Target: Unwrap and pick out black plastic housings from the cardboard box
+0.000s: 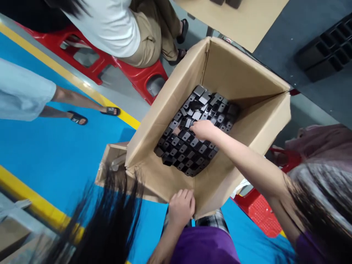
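Observation:
A deep open cardboard box (236, 69) stands tilted in view before me. Its floor is covered with rows of small black rectangular pieces (181, 157), many showing a grey face with a round hole. My right hand (203, 130) reaches down into the box over the pieces. Its fingers are curled in at the grey-and-black pieces near the middle, and whatever they pinch is hidden. My left hand (181, 207) is bent over the near rim of the box, fingers on the inside of the wall.
Red plastic stools (148, 82) stand beyond the box, with a seated person (110, 29) on them. Another person's legs (79, 101) are at left. A smaller cardboard box (110, 163) sits left. Black tubes (327, 47) lie on a dark table (305, 22).

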Motion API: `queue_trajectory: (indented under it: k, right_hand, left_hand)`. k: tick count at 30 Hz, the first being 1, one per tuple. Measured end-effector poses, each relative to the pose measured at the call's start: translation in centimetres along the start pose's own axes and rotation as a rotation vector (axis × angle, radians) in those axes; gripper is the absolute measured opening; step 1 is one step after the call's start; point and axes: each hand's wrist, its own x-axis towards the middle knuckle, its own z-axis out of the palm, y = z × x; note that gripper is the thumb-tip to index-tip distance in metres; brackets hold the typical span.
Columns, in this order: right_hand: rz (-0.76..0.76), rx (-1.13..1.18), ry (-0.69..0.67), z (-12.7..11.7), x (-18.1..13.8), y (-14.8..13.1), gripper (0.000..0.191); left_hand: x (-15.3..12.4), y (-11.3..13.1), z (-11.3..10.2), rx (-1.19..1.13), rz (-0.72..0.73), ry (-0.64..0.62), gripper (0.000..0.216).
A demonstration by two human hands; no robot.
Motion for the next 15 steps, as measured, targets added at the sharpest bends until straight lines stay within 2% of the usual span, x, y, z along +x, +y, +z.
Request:
queue_trajectory:
  k: [4,9,12,15]
  right_hand:
    - [0.083,0.016,-0.054,4.5,3.7,-1.1,0.033]
    - [0.234,0.043,0.091,10.8,4.2,-2.8,0.056]
    - [0.268,0.061,0.181,12.8,4.2,-3.4,0.057]
    - [0.274,0.097,0.219,13.3,4.5,-3.0,0.054]
  left_hand:
    - [0.1,0.3,0.1,-0.019,-0.001,0.048,0.023]
    - [0.0,0.6,0.3,-0.034,-0.009,0.051,0.023]
    - [-0.1,0.7,0.4,-0.052,-0.024,0.045,0.023]
    - [-0.1,0.9,0.5,-0.064,-0.033,0.051,0.023]
